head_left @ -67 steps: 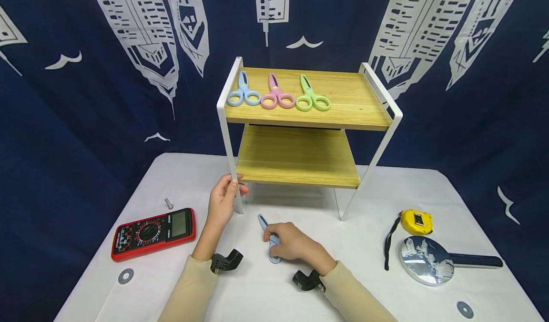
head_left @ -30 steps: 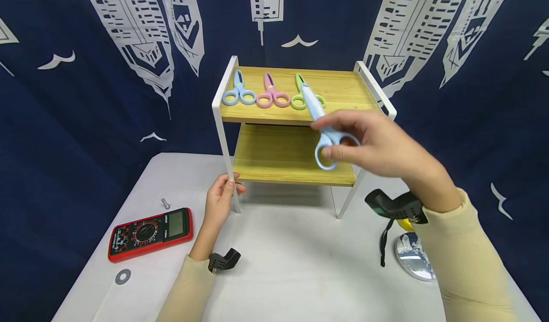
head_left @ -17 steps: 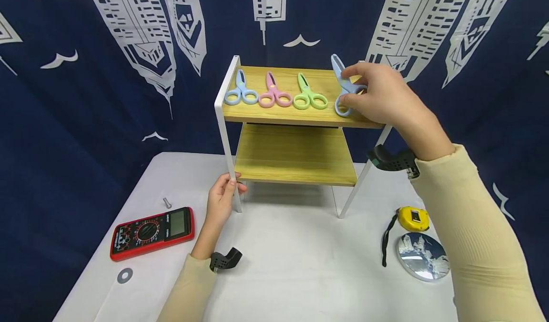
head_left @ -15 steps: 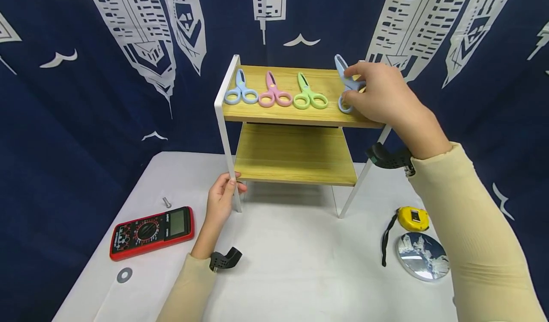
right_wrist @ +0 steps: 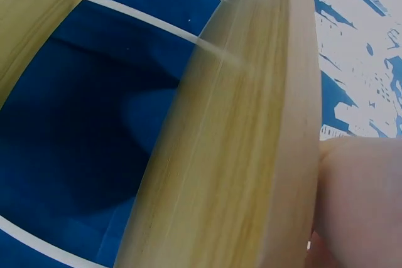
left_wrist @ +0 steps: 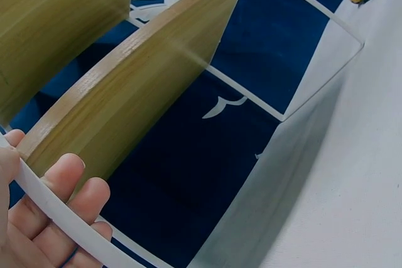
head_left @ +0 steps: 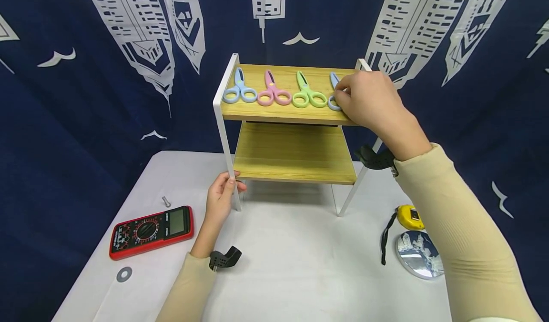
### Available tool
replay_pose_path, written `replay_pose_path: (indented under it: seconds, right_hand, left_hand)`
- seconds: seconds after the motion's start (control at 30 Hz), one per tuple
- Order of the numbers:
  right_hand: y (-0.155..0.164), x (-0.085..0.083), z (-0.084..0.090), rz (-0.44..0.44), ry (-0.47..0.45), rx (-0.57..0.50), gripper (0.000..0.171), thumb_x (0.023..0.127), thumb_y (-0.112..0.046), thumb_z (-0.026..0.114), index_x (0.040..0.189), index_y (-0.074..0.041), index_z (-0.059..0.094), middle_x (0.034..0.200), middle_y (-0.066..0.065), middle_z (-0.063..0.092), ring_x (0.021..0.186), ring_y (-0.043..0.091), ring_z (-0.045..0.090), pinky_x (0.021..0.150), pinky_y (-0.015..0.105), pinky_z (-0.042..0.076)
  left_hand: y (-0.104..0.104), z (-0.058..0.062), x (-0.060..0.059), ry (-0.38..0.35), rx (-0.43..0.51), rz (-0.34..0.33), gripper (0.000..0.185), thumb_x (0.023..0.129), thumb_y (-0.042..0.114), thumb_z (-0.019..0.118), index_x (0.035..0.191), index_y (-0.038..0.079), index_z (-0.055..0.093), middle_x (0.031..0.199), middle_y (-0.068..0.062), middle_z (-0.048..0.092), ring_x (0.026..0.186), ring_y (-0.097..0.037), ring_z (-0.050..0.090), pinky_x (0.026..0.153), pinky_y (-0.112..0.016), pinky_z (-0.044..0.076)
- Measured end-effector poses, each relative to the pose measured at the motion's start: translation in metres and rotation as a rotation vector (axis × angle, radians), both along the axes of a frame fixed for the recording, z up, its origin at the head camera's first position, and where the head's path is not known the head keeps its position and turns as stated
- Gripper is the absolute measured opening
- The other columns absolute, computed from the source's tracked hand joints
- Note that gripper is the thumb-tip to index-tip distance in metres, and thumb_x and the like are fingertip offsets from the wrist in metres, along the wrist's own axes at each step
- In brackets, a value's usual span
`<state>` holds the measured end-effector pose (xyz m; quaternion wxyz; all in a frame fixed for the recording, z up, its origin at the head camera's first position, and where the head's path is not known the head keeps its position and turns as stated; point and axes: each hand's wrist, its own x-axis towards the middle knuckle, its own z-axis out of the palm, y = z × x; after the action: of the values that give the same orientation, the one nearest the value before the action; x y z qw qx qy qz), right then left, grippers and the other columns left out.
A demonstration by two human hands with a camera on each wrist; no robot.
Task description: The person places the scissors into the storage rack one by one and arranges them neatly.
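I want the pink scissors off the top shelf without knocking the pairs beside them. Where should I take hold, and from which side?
Take the pink scissors by the handle loops, coming from the front edge of the top shelf. They lie flat, loops toward you and blades pointing back. The blue scissors and green scissors lie close on either side, so a sideways reach would likely bump them.

A dark blue curtain [head_left: 77, 122] printed with white skyscrapers and birds fills the upper frame and both sides. A table [head_left: 291, 265] under a white cloth occupies the lower centre. Lighting is even, with soft shadows.
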<state>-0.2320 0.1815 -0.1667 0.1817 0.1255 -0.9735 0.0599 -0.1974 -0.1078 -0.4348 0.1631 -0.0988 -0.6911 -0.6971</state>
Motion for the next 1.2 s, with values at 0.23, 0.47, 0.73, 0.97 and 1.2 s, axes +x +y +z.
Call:
replay_pose_path:
  seconds: [0.23,0.47,0.73,0.97,1.2]
  right_hand:
    - [0.002,0.003,-0.006,0.030,0.018,-0.060,0.034,0.098,-0.020,0.052,0.112,-0.003,0.077,0.095,0.017,0.076,0.081,0.031,0.063,0.070,0.041,0.045]
    - [0.003,0.004,-0.008,0.033,0.044,-0.066,0.034,0.100,-0.022,0.050,0.109,-0.004,0.078,0.096,0.016,0.076,0.082,0.031,0.063,0.069,0.041,0.045]
    - [0.003,0.009,-0.010,0.052,0.124,-0.158,0.034,0.102,-0.022,0.049,0.114,-0.004,0.076,0.109,0.018,0.076,0.098,0.035,0.065,0.083,0.051,0.049]
    - [-0.004,0.033,-0.048,0.462,0.630,-0.426,0.016,0.090,-0.008,0.067,0.096,0.003,0.077,0.088,0.021,0.074,0.085,0.039,0.063,0.077,0.050,0.039]
    - [-0.017,0.074,-0.120,0.738,0.605,-0.436,0.030,0.099,-0.025,0.061,0.088,-0.001,0.076,0.082,0.011,0.072,0.077,0.027,0.062,0.069,0.036,0.039]
  left_hand:
    - [0.001,-0.002,0.000,0.003,0.011,-0.011,0.024,0.107,0.003,0.045,0.119,-0.012,0.058,0.079,0.001,0.073,0.081,-0.012,0.072,0.082,-0.021,0.057]
    - [0.002,-0.004,-0.001,0.012,0.009,-0.010,0.024,0.107,0.004,0.045,0.119,-0.013,0.058,0.079,-0.001,0.073,0.078,-0.004,0.070,0.081,-0.020,0.057]
    - [0.002,-0.002,-0.001,0.014,0.001,-0.011,0.025,0.107,0.005,0.045,0.119,-0.012,0.059,0.079,0.001,0.073,0.082,-0.016,0.074,0.083,-0.021,0.057]
    - [0.001,-0.003,0.002,0.006,-0.011,0.002,0.025,0.107,0.004,0.045,0.122,-0.012,0.058,0.083,-0.012,0.074,0.080,-0.004,0.071,0.083,-0.019,0.055]
    - [-0.010,-0.004,0.019,-0.073,-0.215,-0.044,0.059,0.102,0.002,0.055,0.157,0.006,0.036,0.123,-0.028,0.069,0.115,-0.037,0.070,0.100,-0.041,0.056]
